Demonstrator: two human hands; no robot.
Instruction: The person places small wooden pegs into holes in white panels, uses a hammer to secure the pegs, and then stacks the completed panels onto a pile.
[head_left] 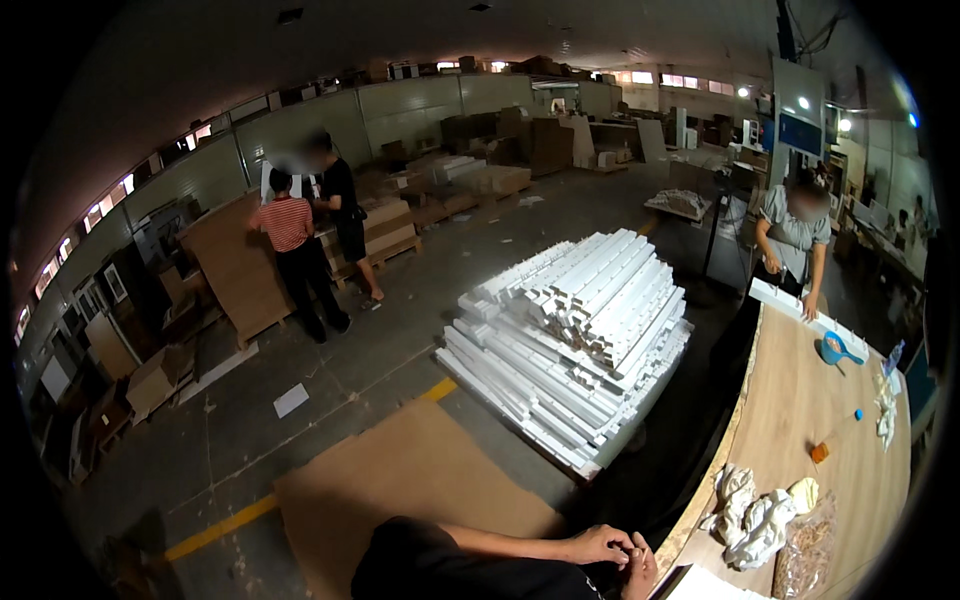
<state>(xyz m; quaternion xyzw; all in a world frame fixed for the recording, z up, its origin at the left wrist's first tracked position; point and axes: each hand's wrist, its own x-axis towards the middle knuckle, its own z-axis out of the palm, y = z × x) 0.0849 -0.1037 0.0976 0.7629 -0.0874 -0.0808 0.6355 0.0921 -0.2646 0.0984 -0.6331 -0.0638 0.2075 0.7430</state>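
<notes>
My left hand (598,545) and my right hand (639,570) meet at the bottom of the view, just left of the wooden worktable (770,420). The left fingers are curled in, close to the right fingertips. On the right hand, too, the fingers are bent together. Anything small between them is too hard to make out. Beside the right hand lies a flat white piece (712,585) at the table's near end. Crumpled white cloths (757,525) and a clear bag of small brown pieces (806,548) rest on the tabletop close by.
A large stack of white strips (570,340) stands ahead, with a brown board (420,490) on the floor before it. Across the table a co-worker (793,235) handles a long white strip (800,309) near a blue dipper (838,347). Two people (305,220) stand by panels at left.
</notes>
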